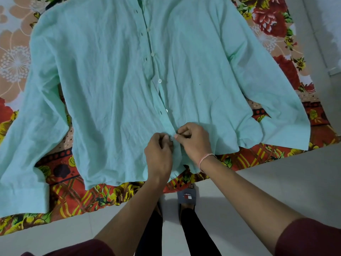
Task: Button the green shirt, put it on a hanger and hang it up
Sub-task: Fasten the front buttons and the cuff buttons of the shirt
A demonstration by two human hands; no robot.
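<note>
Shirt (114,85): lying flat on bedsheet (273,24) for buttoning. Left hand (159,150), right hand (193,139): both pinching the placket, working the lowest button.

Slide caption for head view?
Left hand and right hand pinch the green shirt at its lower placket; upper buttons unfastened, floral sheet beneath.
</note>
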